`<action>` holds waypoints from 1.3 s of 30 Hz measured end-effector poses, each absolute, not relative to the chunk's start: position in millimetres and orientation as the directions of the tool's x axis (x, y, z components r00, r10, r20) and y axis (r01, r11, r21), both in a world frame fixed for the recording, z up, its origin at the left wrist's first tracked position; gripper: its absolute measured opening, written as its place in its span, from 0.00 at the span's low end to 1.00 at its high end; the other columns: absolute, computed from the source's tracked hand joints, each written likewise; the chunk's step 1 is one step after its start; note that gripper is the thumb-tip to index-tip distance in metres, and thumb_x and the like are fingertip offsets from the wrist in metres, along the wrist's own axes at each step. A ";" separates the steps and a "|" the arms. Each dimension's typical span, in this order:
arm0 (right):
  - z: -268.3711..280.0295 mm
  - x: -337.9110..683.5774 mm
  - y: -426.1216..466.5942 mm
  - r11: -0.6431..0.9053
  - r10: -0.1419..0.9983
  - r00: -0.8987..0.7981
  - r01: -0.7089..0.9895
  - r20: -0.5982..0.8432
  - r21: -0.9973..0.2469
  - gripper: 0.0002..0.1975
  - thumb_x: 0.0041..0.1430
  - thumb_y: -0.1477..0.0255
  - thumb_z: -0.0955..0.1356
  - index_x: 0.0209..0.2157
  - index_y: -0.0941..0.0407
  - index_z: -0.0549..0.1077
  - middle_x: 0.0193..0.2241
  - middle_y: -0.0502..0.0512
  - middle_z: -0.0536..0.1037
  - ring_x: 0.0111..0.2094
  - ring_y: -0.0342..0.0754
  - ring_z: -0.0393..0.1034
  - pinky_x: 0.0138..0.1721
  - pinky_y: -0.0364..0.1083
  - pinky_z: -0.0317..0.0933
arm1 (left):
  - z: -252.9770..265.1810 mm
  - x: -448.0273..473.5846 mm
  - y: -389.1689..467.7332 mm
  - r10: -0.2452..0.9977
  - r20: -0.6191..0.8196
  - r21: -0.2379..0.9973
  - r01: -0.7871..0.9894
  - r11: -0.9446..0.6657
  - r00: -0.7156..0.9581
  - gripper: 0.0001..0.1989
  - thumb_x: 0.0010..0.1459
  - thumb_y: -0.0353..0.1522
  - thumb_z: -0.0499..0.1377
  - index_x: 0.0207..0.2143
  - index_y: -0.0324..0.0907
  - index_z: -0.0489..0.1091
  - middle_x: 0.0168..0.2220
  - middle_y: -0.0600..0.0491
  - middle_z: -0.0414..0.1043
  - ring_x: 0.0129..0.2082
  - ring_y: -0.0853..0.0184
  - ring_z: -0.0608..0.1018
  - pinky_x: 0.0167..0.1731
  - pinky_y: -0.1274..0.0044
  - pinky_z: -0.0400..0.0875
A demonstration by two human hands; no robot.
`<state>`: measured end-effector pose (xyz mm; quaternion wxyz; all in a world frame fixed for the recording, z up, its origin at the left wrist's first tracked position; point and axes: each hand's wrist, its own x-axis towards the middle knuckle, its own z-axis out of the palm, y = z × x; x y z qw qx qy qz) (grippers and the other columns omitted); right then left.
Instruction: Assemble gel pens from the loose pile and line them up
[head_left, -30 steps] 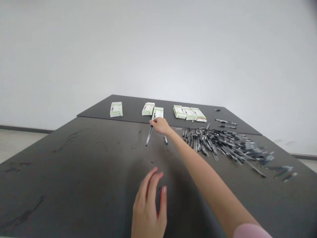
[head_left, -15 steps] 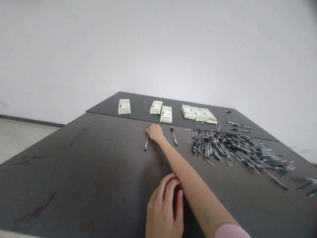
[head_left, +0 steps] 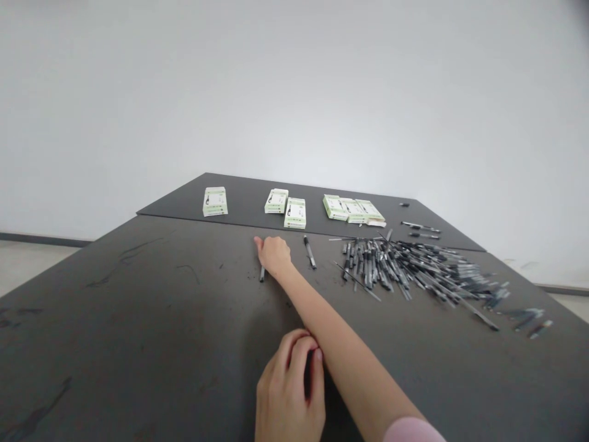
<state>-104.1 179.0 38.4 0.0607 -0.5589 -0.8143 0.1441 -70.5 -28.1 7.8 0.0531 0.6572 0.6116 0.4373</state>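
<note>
My right hand (head_left: 273, 255) reaches out over the table, closed around a clear-barrelled pen (head_left: 262, 274). Only the pen's lower end shows below the fingers; the rest is hidden by the hand. The thumb points up and away from me. Close to me, my left hand (head_left: 291, 387) rests beside my right forearm and seems to touch it. Its fingers are curled in toward the thumb, with nothing visible in them. A second pen (head_left: 310, 252) with a black grip lies just right of my right hand.
A large heap of pens (head_left: 391, 264) spreads to the right, with a few strays (head_left: 423, 236) behind it. Beyond stand white-and-green boxes: one at far left (head_left: 215, 201), two in the middle (head_left: 295, 213), and a group (head_left: 352, 210) at right. Dark table (head_left: 138, 344) bears scuff marks.
My right hand has come slightly nearer along the pen, covering more of it. My left thumb and fingers have drawn closer together. The whole view has shifted, so things sit further left.
</note>
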 end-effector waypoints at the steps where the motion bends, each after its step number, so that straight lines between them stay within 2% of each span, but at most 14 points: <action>1: 38.3 -103.9 178.0 0.326 0.936 -0.352 0.893 -0.028 -0.310 0.26 0.66 0.61 0.51 0.44 0.64 0.71 0.44 0.68 0.73 0.45 0.55 0.69 0.42 0.51 0.62 | 8.5 -70.1 -27.7 0.849 0.513 0.600 0.760 -0.249 -0.128 0.06 0.59 0.30 0.50 0.34 0.45 0.67 0.36 0.52 0.73 0.33 0.68 0.77 0.32 0.78 0.72; 3: 41.8 -103.0 175.9 0.317 0.947 -0.319 0.891 0.049 -0.326 0.29 0.66 0.62 0.49 0.41 0.65 0.73 0.41 0.70 0.75 0.43 0.56 0.71 0.39 0.49 0.62 | 9.5 -69.7 -26.7 0.845 0.520 0.597 0.761 -0.252 -0.128 0.06 0.59 0.31 0.50 0.34 0.45 0.67 0.35 0.52 0.73 0.32 0.68 0.77 0.31 0.78 0.72; 7: 73.2 -82.8 172.9 0.349 0.934 -0.294 0.875 0.205 -0.335 0.28 0.66 0.62 0.49 0.41 0.63 0.72 0.38 0.67 0.76 0.40 0.54 0.71 0.38 0.47 0.60 | 9.2 -70.4 -26.1 0.827 0.545 0.598 0.755 -0.267 -0.140 0.06 0.58 0.31 0.51 0.35 0.45 0.67 0.33 0.52 0.74 0.32 0.67 0.78 0.33 0.77 0.72; 10: 112.3 -33.6 172.8 0.398 0.901 -0.303 0.863 0.311 -0.313 0.26 0.66 0.61 0.50 0.40 0.59 0.73 0.37 0.62 0.77 0.40 0.51 0.71 0.39 0.45 0.57 | 8.7 -69.3 -27.0 0.830 0.543 0.578 0.772 -0.264 -0.123 0.06 0.59 0.32 0.51 0.35 0.45 0.67 0.32 0.53 0.75 0.30 0.67 0.78 0.31 0.77 0.72; 13: 141.3 33.9 173.4 0.406 0.886 -0.298 0.870 0.356 -0.281 0.24 0.65 0.64 0.51 0.35 0.60 0.74 0.34 0.60 0.77 0.38 0.49 0.71 0.39 0.44 0.56 | 8.4 -64.7 -26.4 0.850 0.519 0.536 0.809 -0.241 -0.091 0.07 0.59 0.33 0.50 0.36 0.45 0.67 0.32 0.54 0.76 0.29 0.67 0.78 0.28 0.76 0.72; 17: 136.2 84.0 172.6 0.360 0.918 -0.301 0.905 0.257 -0.226 0.23 0.64 0.64 0.55 0.33 0.62 0.75 0.30 0.62 0.78 0.35 0.50 0.72 0.37 0.44 0.57 | 7.0 -57.3 -22.3 0.876 0.480 0.497 0.834 -0.238 -0.036 0.08 0.59 0.33 0.50 0.38 0.46 0.68 0.33 0.54 0.77 0.29 0.66 0.79 0.29 0.76 0.73; 20: 108.9 67.2 173.9 0.358 0.933 -0.341 0.913 0.115 -0.198 0.21 0.61 0.61 0.60 0.33 0.63 0.76 0.32 0.66 0.78 0.38 0.54 0.72 0.39 0.46 0.59 | 5.2 -56.4 -20.1 0.881 0.471 0.499 0.834 -0.237 -0.032 0.08 0.59 0.34 0.51 0.38 0.46 0.69 0.33 0.54 0.77 0.29 0.66 0.79 0.28 0.75 0.73; 22: 90.9 42.0 178.2 0.359 0.932 -0.363 0.914 0.013 -0.191 0.19 0.58 0.61 0.64 0.36 0.64 0.75 0.34 0.67 0.77 0.39 0.54 0.72 0.39 0.47 0.61 | 4.2 -58.2 -20.2 0.886 0.462 0.510 0.829 -0.228 -0.041 0.08 0.60 0.34 0.50 0.37 0.46 0.68 0.32 0.54 0.77 0.28 0.66 0.79 0.28 0.76 0.73; 28: 60.9 -1.4 199.5 0.316 0.922 -0.344 0.934 -0.181 -0.165 0.16 0.61 0.66 0.64 0.47 0.59 0.67 0.45 0.58 0.70 0.42 0.48 0.68 0.42 0.53 0.65 | 4.6 -64.2 -23.2 0.916 0.395 0.569 0.802 -0.181 -0.074 0.09 0.60 0.36 0.50 0.36 0.46 0.68 0.32 0.54 0.77 0.30 0.68 0.79 0.30 0.78 0.74; 34: 47.1 3.2 206.1 0.317 0.914 -0.348 0.933 -0.209 -0.169 0.16 0.60 0.67 0.64 0.48 0.59 0.66 0.46 0.58 0.69 0.43 0.49 0.68 0.42 0.52 0.65 | 7.0 -63.6 -19.6 0.949 0.292 0.692 0.712 -0.120 -0.124 0.10 0.59 0.39 0.51 0.37 0.47 0.70 0.33 0.55 0.77 0.30 0.67 0.78 0.31 0.75 0.73; 39: 62.0 11.6 177.6 0.361 0.917 -0.386 0.909 -0.100 -0.207 0.14 0.62 0.67 0.62 0.44 0.61 0.69 0.43 0.59 0.72 0.42 0.49 0.69 0.41 0.50 0.64 | 10.3 -70.4 -17.3 0.934 0.206 0.834 0.551 -0.012 -0.291 0.14 0.57 0.43 0.52 0.37 0.46 0.72 0.37 0.52 0.76 0.37 0.63 0.77 0.39 0.71 0.71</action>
